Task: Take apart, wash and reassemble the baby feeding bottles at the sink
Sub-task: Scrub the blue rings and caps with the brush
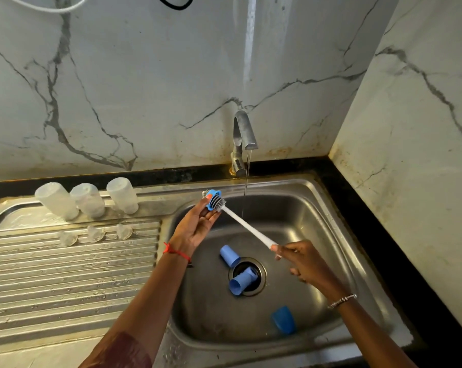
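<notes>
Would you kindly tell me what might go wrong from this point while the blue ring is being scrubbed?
The left hand holds the blue ring only with its fingers; the brush pushed through it might knock it into the sink. One blue cap lies in the drain hole, where it may jam or pick up grime.

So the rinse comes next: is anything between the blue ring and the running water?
Only the brush itself: its bristles sit through the ring held by the left hand, and its white handle crosses the line of the stream. Otherwise nothing visible.
</notes>
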